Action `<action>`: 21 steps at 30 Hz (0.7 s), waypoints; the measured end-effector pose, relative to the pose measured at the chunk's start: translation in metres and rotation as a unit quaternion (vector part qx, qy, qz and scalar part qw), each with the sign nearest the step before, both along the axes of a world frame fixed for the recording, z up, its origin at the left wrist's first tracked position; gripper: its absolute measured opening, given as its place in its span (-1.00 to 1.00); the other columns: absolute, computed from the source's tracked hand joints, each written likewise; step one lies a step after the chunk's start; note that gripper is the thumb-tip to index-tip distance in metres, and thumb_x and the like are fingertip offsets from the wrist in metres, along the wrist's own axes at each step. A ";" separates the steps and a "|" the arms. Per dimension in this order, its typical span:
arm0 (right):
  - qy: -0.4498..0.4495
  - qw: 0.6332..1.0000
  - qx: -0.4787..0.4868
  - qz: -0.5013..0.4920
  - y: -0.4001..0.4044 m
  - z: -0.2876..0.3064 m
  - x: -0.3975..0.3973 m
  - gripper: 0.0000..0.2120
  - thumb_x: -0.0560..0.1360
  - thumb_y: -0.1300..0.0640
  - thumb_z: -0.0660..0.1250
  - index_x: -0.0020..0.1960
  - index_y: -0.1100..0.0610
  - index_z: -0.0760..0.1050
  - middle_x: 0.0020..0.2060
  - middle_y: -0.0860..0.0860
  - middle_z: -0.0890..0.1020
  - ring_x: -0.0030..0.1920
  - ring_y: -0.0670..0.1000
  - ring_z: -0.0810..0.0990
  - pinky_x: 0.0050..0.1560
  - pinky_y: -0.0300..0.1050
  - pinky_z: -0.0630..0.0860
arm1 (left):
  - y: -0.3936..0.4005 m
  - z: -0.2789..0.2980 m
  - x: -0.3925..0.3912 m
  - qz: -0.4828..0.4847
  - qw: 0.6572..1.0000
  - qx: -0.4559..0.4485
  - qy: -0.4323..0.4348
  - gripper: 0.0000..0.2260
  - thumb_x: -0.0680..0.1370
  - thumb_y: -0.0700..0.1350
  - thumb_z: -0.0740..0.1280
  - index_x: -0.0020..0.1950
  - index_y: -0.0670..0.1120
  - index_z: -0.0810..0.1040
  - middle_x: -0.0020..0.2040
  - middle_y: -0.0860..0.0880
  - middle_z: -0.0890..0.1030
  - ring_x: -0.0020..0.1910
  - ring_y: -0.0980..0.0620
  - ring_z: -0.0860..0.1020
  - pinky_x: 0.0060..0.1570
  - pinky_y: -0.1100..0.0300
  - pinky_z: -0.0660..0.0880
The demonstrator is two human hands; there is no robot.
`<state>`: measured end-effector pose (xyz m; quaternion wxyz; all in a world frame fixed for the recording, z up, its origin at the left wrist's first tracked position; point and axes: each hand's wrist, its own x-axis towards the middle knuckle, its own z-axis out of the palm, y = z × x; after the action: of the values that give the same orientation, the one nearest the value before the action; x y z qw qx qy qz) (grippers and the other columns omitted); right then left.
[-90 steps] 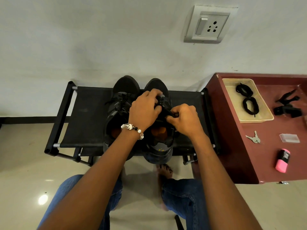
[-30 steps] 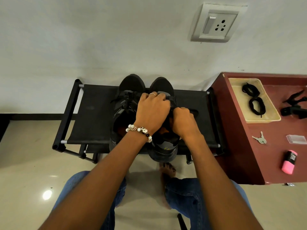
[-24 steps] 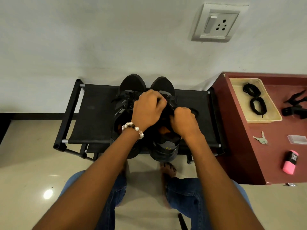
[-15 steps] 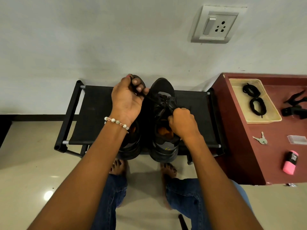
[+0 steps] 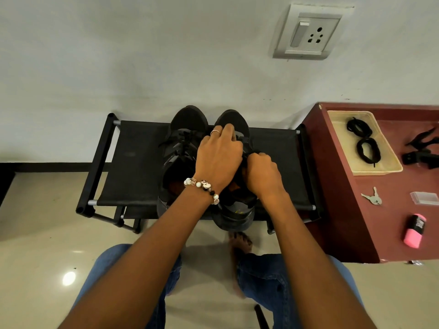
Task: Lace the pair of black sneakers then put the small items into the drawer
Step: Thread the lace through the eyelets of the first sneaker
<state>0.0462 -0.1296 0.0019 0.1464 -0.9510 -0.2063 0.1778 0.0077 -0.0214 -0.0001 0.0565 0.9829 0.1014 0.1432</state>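
Note:
Two black sneakers stand side by side on a black fabric rack [image 5: 140, 162], toes toward the wall. The left sneaker [image 5: 183, 138] shows its lace across the tongue. My left hand [image 5: 218, 155] lies over the lacing of the right sneaker [image 5: 234, 122], fingers curled down onto it. My right hand [image 5: 261, 172] pinches the black lace at that shoe's right side. The lace itself is mostly hidden under both hands. On the maroon cabinet top lie keys [image 5: 373, 198], a pink item [image 5: 414, 230], a clear plastic piece [image 5: 425, 198] and a black clip [image 5: 422, 150].
A beige tray [image 5: 389, 169] on the cabinet [image 5: 344, 222] holds two coiled black laces [image 5: 363, 141]. A wall socket [image 5: 308, 32] sits above. My knees in jeans and a bare foot [image 5: 240, 241] are below the rack on the tiled floor.
Half a second ago my left hand was lifted up and left, pulling a lace taut; now it is back down on the right sneaker beside my right hand.

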 end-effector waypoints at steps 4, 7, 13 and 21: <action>-0.010 1.000 0.006 -0.010 0.000 -0.002 0.000 -0.80 0.60 0.16 0.21 0.08 0.29 0.48 0.10 0.23 0.48 0.05 0.31 0.52 -0.12 0.02 0.40 | 0.003 -0.010 0.005 0.016 0.999 -0.034 0.006 -0.79 0.56 -0.07 0.28 -0.07 -0.19 0.61 0.09 -0.13 0.50 0.07 -0.12 0.48 -0.13 0.04 0.45; -0.024 1.000 0.006 -0.019 0.002 -0.006 0.000 -0.77 0.62 0.14 0.17 0.09 0.31 0.47 0.09 0.24 0.49 0.04 0.33 0.52 -0.14 0.02 0.38 | 0.015 -0.005 0.003 0.041 0.949 -0.312 0.003 -0.75 0.59 -0.10 0.23 -0.13 -0.24 0.57 -0.05 -0.15 0.53 -0.05 -0.05 0.47 -0.11 0.00 0.43; -0.029 0.999 0.013 -0.032 0.002 -0.008 -0.001 -0.74 0.62 0.11 0.18 0.12 0.30 0.49 0.09 0.22 0.49 0.05 0.32 0.53 -0.15 0.00 0.36 | 0.027 0.039 -0.008 0.085 0.564 -0.800 -0.187 -0.76 0.63 -0.22 0.16 -0.19 -0.20 0.50 -0.32 -0.10 0.62 -0.25 -0.10 0.63 -0.01 -0.02 0.59; -0.005 0.990 0.077 -0.118 -0.002 -0.016 0.000 -0.70 0.55 -0.01 0.26 0.12 0.19 0.51 0.04 0.16 0.54 0.01 0.29 0.55 -0.15 0.01 0.43 | 0.049 0.038 -0.008 0.066 0.674 -0.695 -0.240 -0.86 0.59 -0.16 0.27 -0.17 -0.03 0.49 -0.32 0.08 0.48 -0.45 0.14 0.36 -0.44 0.25 0.35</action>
<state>0.0461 -0.1320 -0.0145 0.2377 -0.9555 -0.1069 0.1382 -0.0006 0.0277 0.0375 0.7364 0.5823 0.2190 0.2660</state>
